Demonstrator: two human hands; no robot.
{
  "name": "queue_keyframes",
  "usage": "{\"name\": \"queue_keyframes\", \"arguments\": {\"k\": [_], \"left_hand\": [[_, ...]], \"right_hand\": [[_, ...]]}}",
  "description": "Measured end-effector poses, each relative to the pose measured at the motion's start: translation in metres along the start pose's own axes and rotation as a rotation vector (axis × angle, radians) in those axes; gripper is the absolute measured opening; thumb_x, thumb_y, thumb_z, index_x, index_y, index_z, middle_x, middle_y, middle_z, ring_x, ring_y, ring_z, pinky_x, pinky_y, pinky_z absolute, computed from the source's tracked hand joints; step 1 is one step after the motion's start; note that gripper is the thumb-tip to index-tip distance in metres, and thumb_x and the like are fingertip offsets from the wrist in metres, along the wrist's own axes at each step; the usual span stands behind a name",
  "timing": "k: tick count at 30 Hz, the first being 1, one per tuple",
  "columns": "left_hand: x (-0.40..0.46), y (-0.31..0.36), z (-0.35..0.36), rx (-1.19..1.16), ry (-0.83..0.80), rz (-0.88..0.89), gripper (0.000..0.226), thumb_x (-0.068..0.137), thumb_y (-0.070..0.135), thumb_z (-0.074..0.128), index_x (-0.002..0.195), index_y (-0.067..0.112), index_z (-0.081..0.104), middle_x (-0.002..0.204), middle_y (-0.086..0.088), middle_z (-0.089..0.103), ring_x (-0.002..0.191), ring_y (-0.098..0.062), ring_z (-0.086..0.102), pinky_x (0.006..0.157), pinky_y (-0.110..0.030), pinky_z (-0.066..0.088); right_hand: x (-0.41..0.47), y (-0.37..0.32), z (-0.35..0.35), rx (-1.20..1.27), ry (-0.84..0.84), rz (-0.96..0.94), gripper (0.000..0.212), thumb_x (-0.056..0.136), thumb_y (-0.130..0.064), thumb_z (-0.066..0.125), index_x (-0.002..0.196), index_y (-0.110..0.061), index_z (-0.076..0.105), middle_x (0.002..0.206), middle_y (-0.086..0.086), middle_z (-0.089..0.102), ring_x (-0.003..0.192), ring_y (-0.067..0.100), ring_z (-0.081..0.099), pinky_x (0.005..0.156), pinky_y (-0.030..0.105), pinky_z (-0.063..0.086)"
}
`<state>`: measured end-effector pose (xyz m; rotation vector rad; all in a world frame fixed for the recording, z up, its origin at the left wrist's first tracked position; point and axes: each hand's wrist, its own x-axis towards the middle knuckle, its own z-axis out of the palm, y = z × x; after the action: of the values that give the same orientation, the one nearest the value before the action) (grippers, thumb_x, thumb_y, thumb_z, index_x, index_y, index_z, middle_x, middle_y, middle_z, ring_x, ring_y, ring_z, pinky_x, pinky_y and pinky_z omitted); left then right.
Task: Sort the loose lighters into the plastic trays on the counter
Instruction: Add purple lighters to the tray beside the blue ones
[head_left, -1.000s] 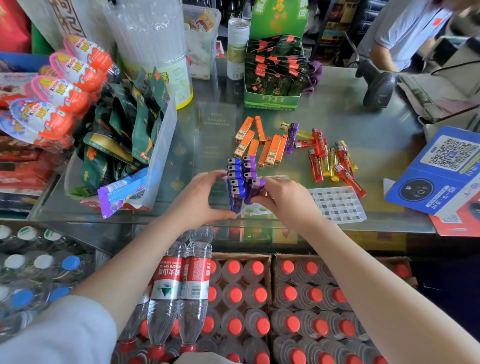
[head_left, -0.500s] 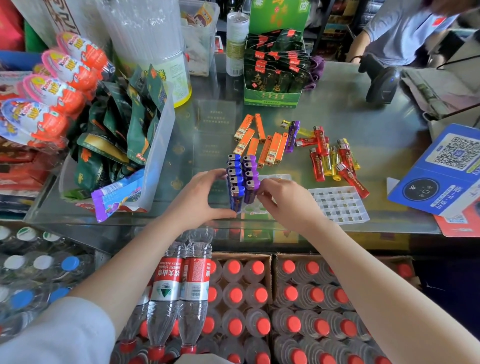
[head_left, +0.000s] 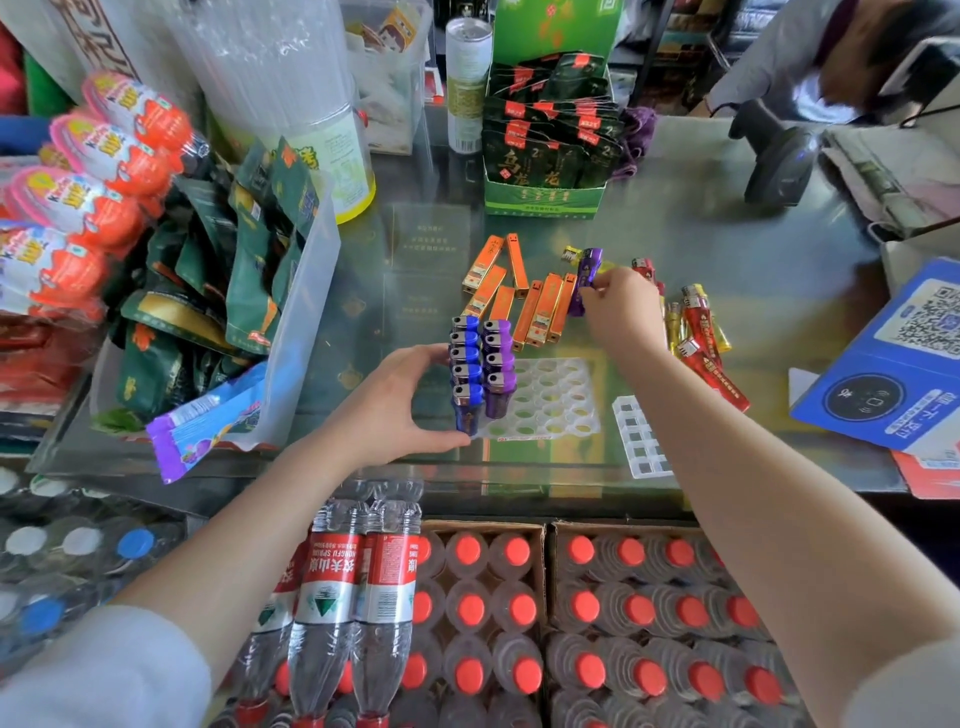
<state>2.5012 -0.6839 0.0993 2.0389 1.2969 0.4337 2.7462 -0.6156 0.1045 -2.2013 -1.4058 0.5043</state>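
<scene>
A clear plastic tray (head_left: 550, 400) with round holes lies on the glass counter. A row of blue lighters (head_left: 466, 366) and a row of purple lighters (head_left: 498, 364) stand upright along its left side. My left hand (head_left: 400, 405) grips that block from the left. My right hand (head_left: 621, 306) is farther back, fingers closed on a loose purple lighter (head_left: 586, 278). Flat orange lighters (head_left: 530, 301) lie behind the tray. Red and yellow lighters (head_left: 701, 332) lie to the right. A second tray (head_left: 641, 441) with square cells sits at the right of the first.
A bin of green snack packs (head_left: 218, 291) stands left, a green display box (head_left: 545, 150) at the back, a barcode scanner (head_left: 779, 161) at the back right. A blue QR sign (head_left: 883, 374) lies right. Bottled water crates (head_left: 519, 623) sit below the counter edge. A person stands top right.
My right hand has left the block of lighters in the tray and reached back right, taking hold of the loose purple lighter. My left hand stays on the block.
</scene>
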Motion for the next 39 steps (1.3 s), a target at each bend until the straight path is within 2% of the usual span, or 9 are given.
{"name": "queue_keyframes", "arguments": {"k": [5,11,18,22,28,32,34,37,39], "left_hand": [[0.001,-0.001,0.0,0.001,-0.004,-0.009,0.078,0.061,0.036,0.08,0.127,0.03,0.04,0.116,0.021,0.04,0.109,0.006,0.035,0.09,-0.016,0.028],[0.0,-0.001,0.002,-0.006,0.015,-0.008,0.074,0.061,0.038,0.079,0.124,0.03,0.043,0.117,0.019,0.044,0.112,0.002,0.038,0.095,-0.021,0.032],[-0.015,0.001,0.002,-0.002,0.087,-0.001,0.07,0.06,0.036,0.079,0.121,0.03,0.046,0.115,0.02,0.044,0.11,0.0,0.039,0.091,-0.021,0.03],[-0.03,-0.001,0.0,0.029,0.131,-0.01,0.076,0.061,0.033,0.08,0.126,0.021,0.045,0.115,0.015,0.042,0.11,-0.003,0.038,0.091,-0.021,0.028],[-0.042,0.0,0.003,0.022,0.167,-0.049,0.077,0.062,0.033,0.081,0.127,0.018,0.043,0.126,0.0,0.05,0.119,-0.014,0.042,0.094,-0.022,0.028],[-0.047,0.004,0.001,-0.001,0.19,-0.048,0.074,0.062,0.03,0.081,0.126,0.016,0.045,0.127,-0.003,0.051,0.119,-0.017,0.043,0.092,-0.023,0.028],[-0.048,0.004,0.001,-0.002,0.185,-0.05,0.074,0.062,0.031,0.081,0.126,0.017,0.045,0.127,-0.003,0.051,0.119,-0.017,0.043,0.092,-0.024,0.029],[-0.048,0.004,0.0,0.0,0.179,-0.047,0.074,0.063,0.032,0.08,0.126,0.018,0.045,0.128,-0.002,0.051,0.12,-0.017,0.043,0.093,-0.025,0.029],[-0.047,0.004,0.0,0.001,0.177,-0.048,0.075,0.063,0.032,0.08,0.127,0.018,0.044,0.129,-0.001,0.05,0.121,-0.018,0.043,0.093,-0.026,0.029]], "right_hand": [[0.007,-0.004,0.001,0.035,-0.026,0.077,0.016,0.08,-0.015,0.06,0.089,-0.002,0.064,0.059,0.003,0.05,0.048,0.013,0.041,0.041,0.02,0.025],[-0.001,-0.007,-0.008,0.182,-0.107,0.093,0.016,0.08,-0.011,0.061,0.093,-0.005,0.067,0.064,0.001,0.054,0.051,0.009,0.043,0.043,0.021,0.031],[-0.075,-0.002,-0.026,0.439,-0.225,-0.298,0.004,0.083,-0.012,0.063,0.087,-0.014,0.062,0.066,-0.007,0.059,0.051,-0.003,0.05,0.053,0.014,0.043],[-0.122,0.002,-0.02,0.334,-0.416,-0.47,0.01,0.081,-0.011,0.066,0.089,-0.018,0.066,0.071,-0.017,0.059,0.055,-0.006,0.054,0.052,0.009,0.042],[-0.146,-0.006,-0.001,0.156,-0.408,-0.588,0.011,0.082,-0.007,0.065,0.092,-0.002,0.068,0.065,-0.017,0.05,0.061,-0.018,0.051,0.054,0.005,0.038],[-0.148,-0.013,0.003,0.025,-0.365,-0.644,0.017,0.085,-0.014,0.063,0.099,-0.004,0.065,0.084,0.003,0.068,0.062,0.002,0.052,0.054,0.013,0.036],[-0.147,-0.015,0.004,-0.046,-0.359,-0.652,0.018,0.086,-0.016,0.061,0.101,-0.006,0.064,0.092,0.007,0.068,0.07,0.014,0.051,0.059,0.026,0.037],[-0.149,-0.018,0.003,-0.185,-0.329,-0.654,0.021,0.089,-0.023,0.057,0.102,-0.006,0.059,0.085,0.006,0.06,0.07,0.016,0.044,0.055,0.029,0.034],[-0.15,-0.02,0.003,-0.265,-0.31,-0.662,0.025,0.09,-0.028,0.055,0.104,-0.007,0.057,0.089,0.006,0.06,0.074,0.021,0.05,0.056,0.031,0.041]]}}
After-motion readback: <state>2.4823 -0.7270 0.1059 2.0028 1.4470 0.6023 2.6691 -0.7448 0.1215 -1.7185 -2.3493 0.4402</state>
